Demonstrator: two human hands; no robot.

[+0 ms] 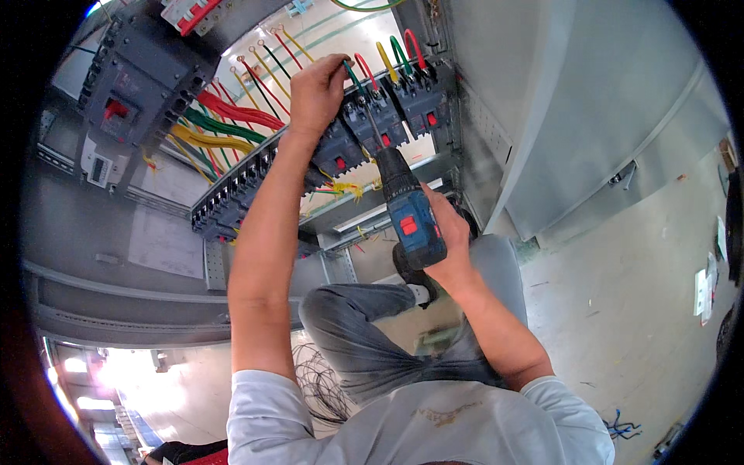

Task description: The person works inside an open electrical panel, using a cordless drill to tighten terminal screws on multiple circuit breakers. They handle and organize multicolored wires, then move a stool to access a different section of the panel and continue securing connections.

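Note:
My right hand [453,232] grips a blue and black cordless drill [418,220]. Its long thin bit reaches up to the terminals of a dark grey circuit breaker [356,124] in a slanting row. At the top of that row my left hand [316,97] is closed, its fingertips pinching a short green wire [353,76] that runs down to a terminal beside the bit. Just to the right, a red wire [367,68] loops up from the same breaker. My palm side and the far end of the green wire are hidden.
A large breaker [128,97] with a red switch is mounted at upper left, with thick red cables [240,110], green and yellow ones running from it. Loose thin wires stick up behind the row. A grey cabinet panel [597,132] stands right. Black wire coils [322,387] lie below.

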